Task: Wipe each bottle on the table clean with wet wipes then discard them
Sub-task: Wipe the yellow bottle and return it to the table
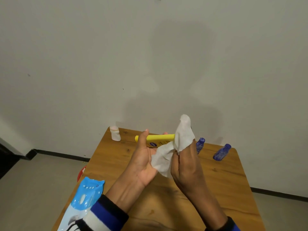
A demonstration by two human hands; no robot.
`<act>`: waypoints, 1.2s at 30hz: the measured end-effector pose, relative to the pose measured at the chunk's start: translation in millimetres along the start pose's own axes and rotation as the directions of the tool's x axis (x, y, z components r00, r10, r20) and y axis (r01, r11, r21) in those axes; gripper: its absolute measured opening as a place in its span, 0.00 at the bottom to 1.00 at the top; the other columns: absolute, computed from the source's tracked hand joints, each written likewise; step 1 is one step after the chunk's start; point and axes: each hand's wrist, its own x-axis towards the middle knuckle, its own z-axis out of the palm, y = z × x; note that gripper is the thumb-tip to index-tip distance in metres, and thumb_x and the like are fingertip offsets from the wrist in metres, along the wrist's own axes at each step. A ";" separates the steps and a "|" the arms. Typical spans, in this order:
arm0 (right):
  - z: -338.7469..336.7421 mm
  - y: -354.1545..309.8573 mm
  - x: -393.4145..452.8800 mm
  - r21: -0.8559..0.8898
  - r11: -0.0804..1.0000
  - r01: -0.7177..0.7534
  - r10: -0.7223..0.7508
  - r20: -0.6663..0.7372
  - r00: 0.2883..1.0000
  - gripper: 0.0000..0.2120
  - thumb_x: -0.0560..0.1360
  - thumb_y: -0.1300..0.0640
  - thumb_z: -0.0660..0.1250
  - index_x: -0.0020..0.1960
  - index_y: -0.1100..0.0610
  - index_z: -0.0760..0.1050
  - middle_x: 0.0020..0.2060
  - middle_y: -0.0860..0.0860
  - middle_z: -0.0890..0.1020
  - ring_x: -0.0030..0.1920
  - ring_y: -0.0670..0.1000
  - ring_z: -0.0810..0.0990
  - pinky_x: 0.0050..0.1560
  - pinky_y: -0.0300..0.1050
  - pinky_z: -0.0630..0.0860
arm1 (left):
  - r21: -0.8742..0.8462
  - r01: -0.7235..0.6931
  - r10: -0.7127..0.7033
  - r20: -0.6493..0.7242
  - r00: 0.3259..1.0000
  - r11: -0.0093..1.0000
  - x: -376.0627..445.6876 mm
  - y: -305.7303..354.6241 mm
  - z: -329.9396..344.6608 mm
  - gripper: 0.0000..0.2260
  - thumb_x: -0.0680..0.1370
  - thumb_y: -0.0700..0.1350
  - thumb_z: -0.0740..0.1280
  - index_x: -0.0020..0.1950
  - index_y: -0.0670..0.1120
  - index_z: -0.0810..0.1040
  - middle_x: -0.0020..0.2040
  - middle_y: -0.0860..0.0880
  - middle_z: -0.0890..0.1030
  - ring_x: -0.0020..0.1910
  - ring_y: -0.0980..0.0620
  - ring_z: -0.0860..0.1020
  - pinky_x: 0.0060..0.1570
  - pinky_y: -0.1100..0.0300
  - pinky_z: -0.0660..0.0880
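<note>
We see four bottles here. A yellow bottle (158, 139) is up in the air, lying sideways above the wooden tabletop (221, 180). It has a dark blue round mark and some tiny writing on its side, but the words are too small for us to read. We cannot see what is inside it.

A small white bottle (115, 133) with a pinkish top stands at the far left corner of the tabletop. Two little blue bottles stand on the right side. One blue bottle (200, 144) is just behind the right hand, and the other blue bottle (222, 152) is farther right and looks like it leans. We cannot tell what is in any of them.

A blue and white pack of wipes (83, 202) sits at the near left edge of the tabletop. It has white shapes on it, but no words we can read. Something red (82, 173) peeks out beside the tabletop on the left.

The left hand (145, 162) is palm up, with its thumb and fingers curled around the yellow bottle. The right hand (185, 162) shows its back to us. Its fingers are closed around a white wet wipe (180, 140), which is pressed against the right end of the yellow bottle. Part of the wipe hangs down between the two hands. Both arms wear sleeves with blue, white and black stripes.
</note>
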 end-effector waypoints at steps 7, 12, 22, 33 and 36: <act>-3.0 13.1 -24.0 0.077 0.942 -0.325 0.320 0.072 0.945 0.13 0.77 0.67 0.57 0.44 0.49 0.71 0.34 0.40 0.73 0.33 0.41 0.72 0.30 0.35 0.67 | -0.063 -0.161 0.163 0.027 0.986 0.985 -0.7 17.6 9.2 0.28 0.72 0.61 0.69 0.59 0.38 0.78 0.51 0.37 0.86 0.51 0.41 0.86 0.47 0.45 0.84; -23.0 28.6 -21.9 0.355 0.514 -0.781 0.792 0.155 0.591 0.13 0.79 0.65 0.60 0.47 0.54 0.81 0.33 0.49 0.83 0.34 0.45 0.79 0.31 0.36 0.73 | 0.075 -0.318 0.317 0.031 0.948 0.945 -6.6 39.1 14.0 0.20 0.69 0.63 0.73 0.45 0.47 0.76 0.39 0.49 0.81 0.42 0.50 0.83 0.44 0.51 0.82; -32.6 -34.8 10.9 0.153 0.985 -0.083 0.040 0.267 0.963 0.23 0.76 0.69 0.65 0.70 0.61 0.73 0.63 0.50 0.79 0.63 0.44 0.77 0.63 0.36 0.72 | 0.170 -0.198 0.196 0.030 0.980 0.965 -11.2 3.3 27.0 0.15 0.68 0.50 0.75 0.49 0.42 0.81 0.43 0.44 0.84 0.45 0.49 0.84 0.52 0.51 0.81; -25.3 -8.7 -39.4 0.168 0.961 -0.217 0.220 0.006 0.976 0.16 0.74 0.57 0.73 0.62 0.54 0.80 0.48 0.44 0.85 0.46 0.36 0.82 0.42 0.30 0.77 | 0.135 -0.106 0.096 0.080 0.992 0.985 -15.9 -7.0 9.1 0.07 0.74 0.47 0.74 0.48 0.44 0.83 0.48 0.43 0.84 0.54 0.44 0.83 0.56 0.43 0.78; -34.4 -1.3 -20.4 0.292 0.821 -0.491 0.505 0.031 0.862 0.05 0.79 0.46 0.67 0.50 0.43 0.82 0.39 0.43 0.85 0.39 0.40 0.83 0.35 0.34 0.77 | 0.236 -0.158 0.131 0.123 0.984 0.959 -15.7 -8.1 10.4 0.13 0.76 0.37 0.69 0.61 0.38 0.80 0.57 0.40 0.84 0.52 0.45 0.84 0.54 0.48 0.81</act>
